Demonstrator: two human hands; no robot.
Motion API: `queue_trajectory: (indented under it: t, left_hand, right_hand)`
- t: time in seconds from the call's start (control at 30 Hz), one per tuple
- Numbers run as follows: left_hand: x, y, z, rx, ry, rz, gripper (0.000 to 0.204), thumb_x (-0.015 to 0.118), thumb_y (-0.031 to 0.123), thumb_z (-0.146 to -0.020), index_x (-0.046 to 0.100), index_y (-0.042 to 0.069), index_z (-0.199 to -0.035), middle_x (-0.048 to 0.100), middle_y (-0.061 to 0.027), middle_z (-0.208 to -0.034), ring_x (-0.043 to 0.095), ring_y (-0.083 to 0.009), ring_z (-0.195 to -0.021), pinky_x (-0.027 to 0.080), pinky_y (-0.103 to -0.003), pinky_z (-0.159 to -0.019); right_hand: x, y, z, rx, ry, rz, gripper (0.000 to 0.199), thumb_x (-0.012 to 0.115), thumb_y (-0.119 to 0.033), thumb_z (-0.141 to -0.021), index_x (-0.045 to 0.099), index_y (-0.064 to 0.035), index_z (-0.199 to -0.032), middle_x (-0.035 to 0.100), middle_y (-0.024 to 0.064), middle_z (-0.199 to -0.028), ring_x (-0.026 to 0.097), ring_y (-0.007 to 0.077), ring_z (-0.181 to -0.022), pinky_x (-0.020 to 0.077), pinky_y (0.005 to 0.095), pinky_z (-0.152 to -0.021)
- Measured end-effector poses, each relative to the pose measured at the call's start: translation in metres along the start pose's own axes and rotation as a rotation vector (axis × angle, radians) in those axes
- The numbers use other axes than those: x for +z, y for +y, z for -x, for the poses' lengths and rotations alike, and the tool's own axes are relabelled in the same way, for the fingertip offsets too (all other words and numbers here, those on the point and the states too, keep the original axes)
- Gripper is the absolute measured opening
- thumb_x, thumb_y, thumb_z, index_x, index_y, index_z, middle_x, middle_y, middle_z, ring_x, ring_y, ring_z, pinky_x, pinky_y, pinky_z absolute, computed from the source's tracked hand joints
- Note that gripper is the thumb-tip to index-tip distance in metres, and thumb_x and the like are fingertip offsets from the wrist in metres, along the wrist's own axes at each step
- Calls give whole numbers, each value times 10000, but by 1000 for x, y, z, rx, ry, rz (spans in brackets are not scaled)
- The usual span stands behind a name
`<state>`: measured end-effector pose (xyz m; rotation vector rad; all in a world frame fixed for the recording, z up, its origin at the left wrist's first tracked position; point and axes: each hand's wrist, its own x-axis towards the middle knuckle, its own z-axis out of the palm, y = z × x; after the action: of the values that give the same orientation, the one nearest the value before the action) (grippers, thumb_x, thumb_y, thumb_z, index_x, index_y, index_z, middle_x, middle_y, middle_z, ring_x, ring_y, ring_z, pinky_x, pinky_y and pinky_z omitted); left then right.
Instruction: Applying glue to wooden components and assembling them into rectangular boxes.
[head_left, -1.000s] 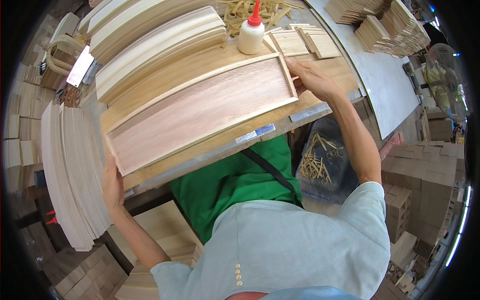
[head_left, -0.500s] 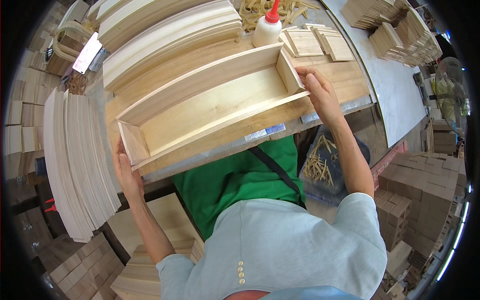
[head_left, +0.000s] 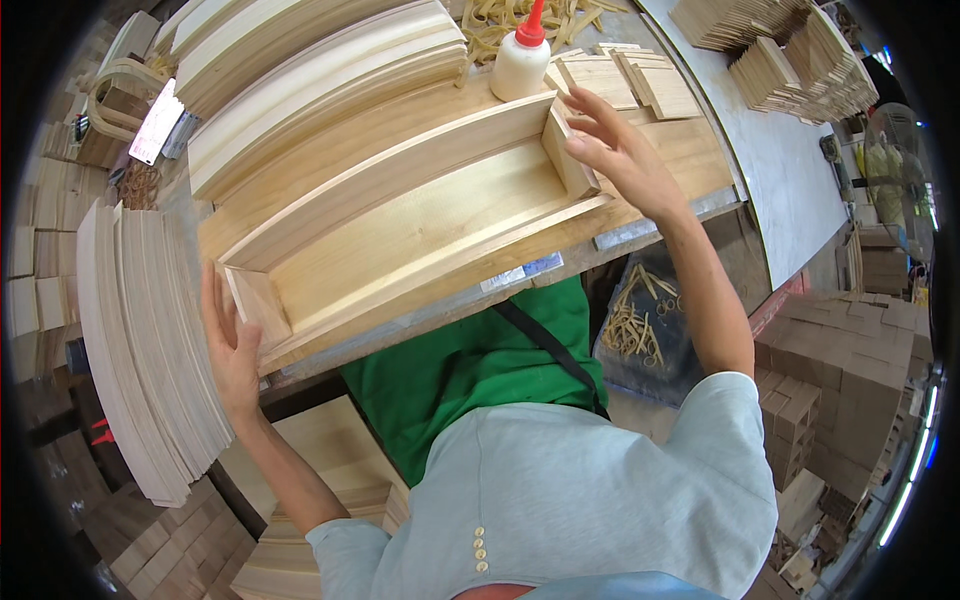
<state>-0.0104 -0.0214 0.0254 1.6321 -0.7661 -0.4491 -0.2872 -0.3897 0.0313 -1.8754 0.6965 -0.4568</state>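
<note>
A long, shallow box of pale wood (head_left: 395,178), its upper side uncovered, lies aslant on the wooden work board (head_left: 690,160). At its left end my left hand (head_left: 234,355) rests against the outside of the short end panel, fingers stretched out and thumb apart near the front corner. My right hand (head_left: 625,160) is at the other end, with spread fingers beside the right end panel (head_left: 572,155); whether a fingertip touches it I cannot tell. Just behind that end stands a white glue bottle (head_left: 520,65) with a red nozzle.
Stacked long boards (head_left: 330,90) lie behind the box, and more boards (head_left: 150,340) stand at the left. Small thin panels (head_left: 660,85) sit at the back right. A dark tray (head_left: 645,330) with yellowish bands is below the bench's front edge. A phone (head_left: 157,122) lies far left.
My right hand has let go of the box's right end and lifted, its fingers spreading. My left hand's fingers have straightened along the left end. The view has shifted slightly.
</note>
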Motion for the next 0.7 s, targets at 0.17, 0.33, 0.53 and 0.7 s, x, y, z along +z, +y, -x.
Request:
queue_trajectory:
  t: [0.17,0.33,0.53,0.7]
  left_hand:
    - [41,56,-21,175,-251,-882,1080,820,353,-536,297,83,-1441,275,-157,-1485,200,-341,-1393,146,-448,-1139]
    - [68,64,-34,196,-409,-984,1138,853,347,-456,320,117,-1435,277,-175,-1468,207,-369,-1375,169,-474,-1122]
    - [77,69,-34,141,-419,-975,1153,883,263,-393,359,125,-1411,333,-163,-1402,280,-362,-1309,227,-467,-1090]
    - [79,69,-38,127,-409,-945,1122,882,198,-381,389,117,-1386,346,-155,-1386,296,-359,-1288,241,-460,-1082]
  right_hand:
    - [-1,-2,-17,91,-89,46,681,629,-324,-839,365,-84,-1419,468,207,-1333,473,276,-1224,369,372,-1025]
    - [3,8,-18,18,-54,27,524,554,-220,-889,431,-42,-1366,548,166,-1233,520,217,-1139,387,320,-984]
    - [1,-1,-15,5,-20,90,502,555,-217,-886,451,-7,-1330,590,155,-1168,552,200,-1072,405,310,-958]
    - [-2,-3,-14,21,-32,109,487,542,-212,-889,449,-6,-1322,589,171,-1164,559,223,-1064,413,323,-949]
